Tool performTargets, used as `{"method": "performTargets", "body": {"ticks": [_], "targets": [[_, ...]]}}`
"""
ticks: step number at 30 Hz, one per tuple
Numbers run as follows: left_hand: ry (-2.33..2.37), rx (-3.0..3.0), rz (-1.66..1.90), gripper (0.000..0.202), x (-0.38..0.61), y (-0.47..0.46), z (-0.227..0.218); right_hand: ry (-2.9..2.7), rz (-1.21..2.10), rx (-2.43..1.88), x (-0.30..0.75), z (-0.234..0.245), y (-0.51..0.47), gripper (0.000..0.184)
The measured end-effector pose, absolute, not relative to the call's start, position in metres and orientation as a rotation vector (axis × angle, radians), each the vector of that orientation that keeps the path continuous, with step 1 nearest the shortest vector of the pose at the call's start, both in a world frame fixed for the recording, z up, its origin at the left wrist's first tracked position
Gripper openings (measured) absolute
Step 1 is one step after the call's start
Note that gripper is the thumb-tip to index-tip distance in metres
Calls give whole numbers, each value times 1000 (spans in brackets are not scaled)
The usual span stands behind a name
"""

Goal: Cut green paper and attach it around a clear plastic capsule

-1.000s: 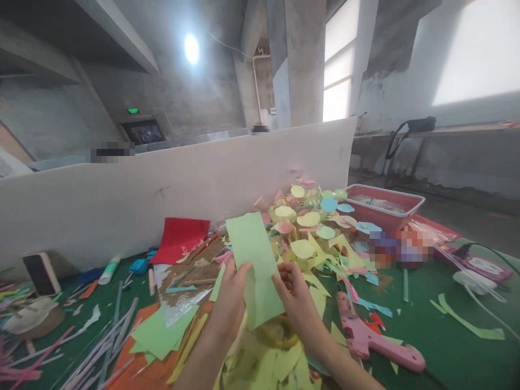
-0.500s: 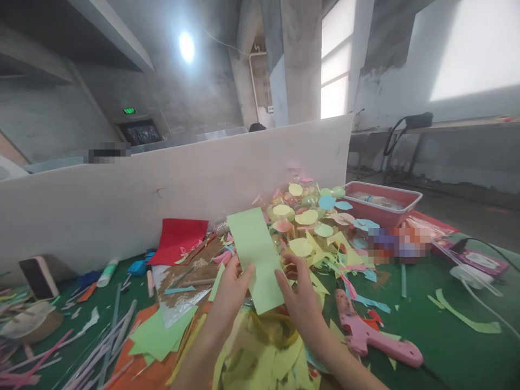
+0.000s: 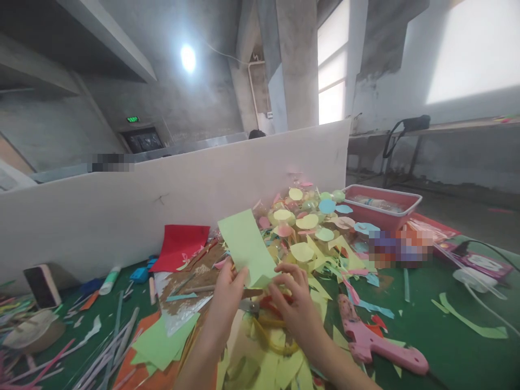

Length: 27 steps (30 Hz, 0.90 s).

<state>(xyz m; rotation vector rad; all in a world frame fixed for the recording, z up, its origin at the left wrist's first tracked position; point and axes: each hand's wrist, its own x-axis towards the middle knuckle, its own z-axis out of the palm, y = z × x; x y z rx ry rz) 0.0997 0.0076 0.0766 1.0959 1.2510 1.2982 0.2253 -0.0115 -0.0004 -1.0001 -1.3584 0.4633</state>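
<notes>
Between both hands, over the littered table, is a light green sheet of paper [image 3: 246, 244], tilted with its long side running away from me. My left hand [image 3: 229, 290] pinches its lower left edge between thumb and fingers. My right hand [image 3: 298, 303] has its fingers bent at the lower right corner, where the near end looks curled up. Just below the paper lie a yellow loop [image 3: 278, 344] and a red loop [image 3: 276, 307], partly covered by my right hand. Yellow paper scraps [image 3: 268, 374] are heaped under my wrists. More green sheets [image 3: 164, 341] lie left of my left forearm.
A pink glue gun [image 3: 385, 349] lies right of my right arm. Behind the hands are piled paper discs [image 3: 306, 221] and scraps. A pink basket [image 3: 384, 216] stands at back right, a red sheet [image 3: 182, 246] at back left. A white partition [image 3: 101, 211] borders the table.
The green paper has shifted slightly left, and its near end has gone from flat to curled upward. My right hand's fingers have drawn in at that end, uncovering the red loop.
</notes>
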Motion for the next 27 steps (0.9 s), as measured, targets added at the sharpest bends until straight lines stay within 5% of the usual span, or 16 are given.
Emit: {"method": "performTargets", "body": {"ticks": [10,27], "targets": [[1237,1082,1278,36,104,5,77,-932,1035,-899,228,-3,6,35],[1274,1312,1140,49,105,12,62,-696,1198,-820,222,-7,11,38]]}}
